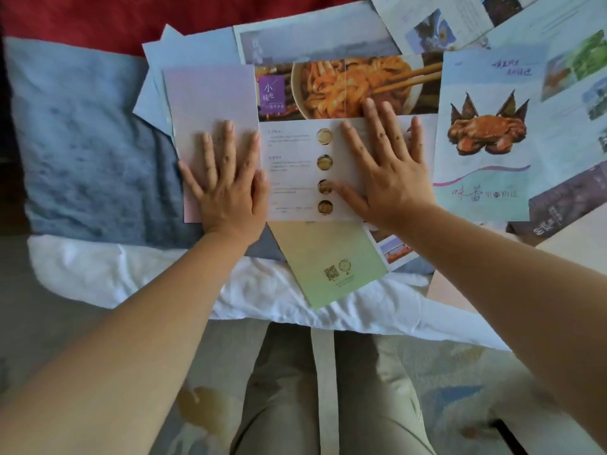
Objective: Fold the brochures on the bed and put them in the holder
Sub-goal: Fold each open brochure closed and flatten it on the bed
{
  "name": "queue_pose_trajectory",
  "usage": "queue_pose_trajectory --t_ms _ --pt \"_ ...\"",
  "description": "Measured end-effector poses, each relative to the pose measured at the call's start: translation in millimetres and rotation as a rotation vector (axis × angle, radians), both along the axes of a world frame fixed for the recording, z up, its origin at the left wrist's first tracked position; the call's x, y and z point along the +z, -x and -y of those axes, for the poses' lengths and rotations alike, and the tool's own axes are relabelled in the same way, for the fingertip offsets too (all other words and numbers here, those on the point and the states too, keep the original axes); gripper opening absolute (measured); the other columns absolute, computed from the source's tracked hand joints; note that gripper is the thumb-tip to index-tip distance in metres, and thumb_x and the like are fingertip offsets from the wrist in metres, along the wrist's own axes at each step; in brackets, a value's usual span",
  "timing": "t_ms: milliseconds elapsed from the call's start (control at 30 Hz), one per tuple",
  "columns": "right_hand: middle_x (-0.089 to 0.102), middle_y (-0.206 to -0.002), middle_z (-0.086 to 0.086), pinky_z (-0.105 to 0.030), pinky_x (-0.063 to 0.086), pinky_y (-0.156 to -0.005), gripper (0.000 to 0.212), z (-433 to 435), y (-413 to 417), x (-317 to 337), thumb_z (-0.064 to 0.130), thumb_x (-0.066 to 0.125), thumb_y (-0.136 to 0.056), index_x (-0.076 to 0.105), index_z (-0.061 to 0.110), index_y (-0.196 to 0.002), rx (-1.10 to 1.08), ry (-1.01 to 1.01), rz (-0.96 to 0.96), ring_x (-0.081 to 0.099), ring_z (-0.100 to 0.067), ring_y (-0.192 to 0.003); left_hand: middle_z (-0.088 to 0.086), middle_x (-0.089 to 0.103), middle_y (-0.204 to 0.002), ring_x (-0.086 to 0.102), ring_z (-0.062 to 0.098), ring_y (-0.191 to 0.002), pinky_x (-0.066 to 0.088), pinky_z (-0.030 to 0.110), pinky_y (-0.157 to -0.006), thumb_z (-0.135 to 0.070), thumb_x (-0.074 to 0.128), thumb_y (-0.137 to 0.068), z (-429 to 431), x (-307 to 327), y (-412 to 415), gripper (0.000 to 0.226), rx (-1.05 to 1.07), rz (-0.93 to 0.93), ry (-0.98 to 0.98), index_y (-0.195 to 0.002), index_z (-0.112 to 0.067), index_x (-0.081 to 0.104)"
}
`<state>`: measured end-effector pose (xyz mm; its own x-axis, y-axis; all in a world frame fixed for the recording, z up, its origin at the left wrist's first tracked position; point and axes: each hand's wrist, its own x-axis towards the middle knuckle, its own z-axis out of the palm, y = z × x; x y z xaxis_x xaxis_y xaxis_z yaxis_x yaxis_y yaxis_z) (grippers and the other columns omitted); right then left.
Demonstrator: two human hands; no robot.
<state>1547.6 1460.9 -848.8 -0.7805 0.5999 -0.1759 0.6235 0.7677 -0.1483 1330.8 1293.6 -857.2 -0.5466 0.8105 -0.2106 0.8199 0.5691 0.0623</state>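
A food brochure (295,139) with a noodle photo and a column of round dish pictures lies flat on the bed in the middle of the view. Its left panel is plain pinkish and folded over. My left hand (226,182) presses flat on that pink panel, fingers spread. My right hand (384,165) presses flat on the white text panel, fingers apart, thumb near the round pictures. Neither hand grips anything. No holder shows in the view.
Several unfolded brochures surround the middle one: a crab-picture sheet (486,136) at right, a green-tan folded one (331,264) near the bed edge, others at the top. A blue blanket (85,142) lies at left, a red cover (98,18) behind, white sheet (138,274) in front.
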Motion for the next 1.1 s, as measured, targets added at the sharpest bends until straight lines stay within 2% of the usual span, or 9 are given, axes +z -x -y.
queue_pose_trajectory --t_ms 67,133,267,467,633,767,933,1000,1100 --pt "-0.001 -0.173 -0.012 -0.059 -0.002 -0.124 0.087 2.2 2.3 -4.5 0.076 0.029 -0.098 0.005 0.028 -0.166 -0.006 -0.021 -0.009 0.000 -0.031 -0.160 0.001 0.008 -0.173 0.003 0.036 -0.158 0.003 0.076 -0.117 -0.049 0.018 -0.106 9.7 3.1 7.3 0.059 -0.015 0.023 -0.013 -0.163 -0.038 0.014" --pt "-0.002 -0.173 -0.011 -0.060 -0.002 -0.124 0.088 4.5 2.2 -9.0 0.078 0.028 -0.097 0.004 0.030 -0.166 -0.021 -0.045 -0.008 0.000 -0.031 -0.160 0.003 0.008 -0.173 0.002 0.043 -0.157 0.002 0.074 -0.119 -0.058 0.014 -0.104 14.5 2.6 10.8 0.062 -0.037 0.032 -0.021 -0.163 -0.037 0.015" --pt "-0.001 -0.173 -0.011 -0.060 -0.002 -0.125 0.088 6.5 6.8 -17.8 0.078 0.029 -0.097 0.004 0.030 -0.166 -0.017 -0.055 -0.027 -0.003 -0.030 -0.160 0.014 0.011 -0.171 0.003 0.056 -0.152 0.005 0.071 -0.120 -0.074 0.026 -0.097 16.8 -3.6 12.2 0.077 -0.001 0.000 -0.072 -0.163 -0.034 0.019" --pt "-0.001 -0.173 -0.010 -0.057 -0.001 -0.127 0.088 3.0 5.9 -22.9 0.079 0.027 -0.097 0.004 0.029 -0.166 -0.015 -0.030 -0.056 -0.004 -0.029 -0.160 0.021 0.006 -0.170 0.002 0.052 -0.154 0.009 0.066 -0.122 -0.091 0.029 -0.084 15.5 -9.7 11.3 0.098 0.024 0.020 -0.109 -0.163 -0.035 0.019" --pt "-0.002 -0.173 -0.009 -0.055 -0.002 -0.127 0.089 3.6 7.5 -21.3 0.080 0.026 -0.097 0.003 0.030 -0.166 -0.014 -0.032 -0.039 -0.003 -0.028 -0.160 0.017 0.009 -0.171 0.002 0.049 -0.155 0.008 0.065 -0.123 -0.087 0.027 -0.086 10.0 2.2 9.4 0.095 0.071 0.086 -0.139 -0.162 -0.031 0.024" --pt "-0.001 -0.174 -0.008 -0.053 0.000 -0.128 0.088 3.1 9.8 -14.5 0.080 0.025 -0.096 0.005 0.031 -0.166 -0.011 0.001 -0.038 -0.002 -0.028 -0.160 0.021 0.010 -0.170 0.003 0.049 -0.155 0.005 0.063 -0.124 -0.082 0.031 -0.088 5.9 12.4 4.6 0.095 0.125 0.175 -0.210 -0.162 -0.023 0.024" --pt "-0.006 -0.174 -0.006 -0.050 -0.002 -0.129 0.091 -4.1 6.9 1.9 0.084 0.027 -0.093 0.001 0.035 -0.165 -0.005 0.099 0.008 -0.008 -0.026 -0.160 0.016 0.003 -0.171 0.004 0.032 -0.159 0.008 0.065 -0.121 -0.075 0.039 -0.091 -7.8 31.8 -14.6 0.091 0.196 0.315 -0.249 -0.164 -0.027 0.015" --pt "-0.009 -0.173 -0.004 -0.049 -0.005 -0.128 0.092 -5.0 5.9 6.8 0.085 0.026 -0.092 -0.002 0.037 -0.165 -0.006 0.126 0.025 -0.010 -0.025 -0.160 0.017 -0.002 -0.171 0.003 0.033 -0.159 0.012 0.064 -0.123 -0.075 0.042 -0.091 -10.3 36.5 -13.3 0.091 0.226 0.267 -0.217 -0.164 -0.031 0.013" --pt "-0.010 -0.173 -0.004 -0.049 -0.005 -0.128 0.091 -4.4 4.1 5.9 0.085 0.023 -0.092 -0.003 0.037 -0.165 -0.006 0.120 0.029 -0.011 -0.024 -0.159 0.018 -0.006 -0.171 -0.002 0.041 -0.157 0.005 0.065 -0.123 -0.085 0.044 -0.081 -9.9 33.9 1.7 0.101 0.310 0.172 -0.103 -0.163 -0.037 0.011"
